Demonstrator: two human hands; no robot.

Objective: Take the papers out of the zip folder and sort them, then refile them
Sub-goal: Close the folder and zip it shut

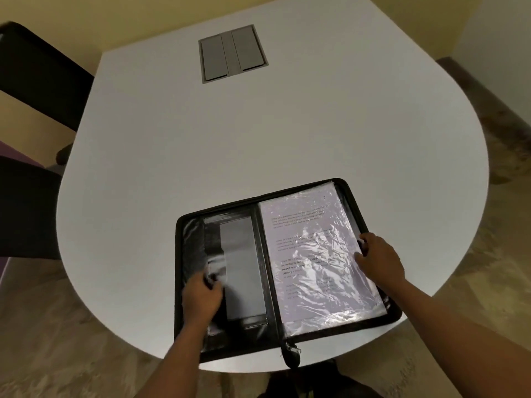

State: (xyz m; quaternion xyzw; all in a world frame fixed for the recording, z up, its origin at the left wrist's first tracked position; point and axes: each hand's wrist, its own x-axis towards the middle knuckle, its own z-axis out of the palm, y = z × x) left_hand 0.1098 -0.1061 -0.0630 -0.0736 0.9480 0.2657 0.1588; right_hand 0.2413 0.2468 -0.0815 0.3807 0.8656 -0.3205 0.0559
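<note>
The black zip folder lies spread flat at the near edge of the white table. Its right half holds printed papers inside crinkled clear plastic sleeves. The left half shows dark pockets with a grey panel. My left hand rests on the left half, fingers curled against a clear pocket edge. My right hand lies at the right edge of the sleeves, fingers pinching the sleeve edge. A zipper pull hangs off the front of the spine.
A grey cable hatch is set into the far middle of the table. Black chairs stand at the left, beyond the table's rounded edge. Patterned floor shows to the right and below.
</note>
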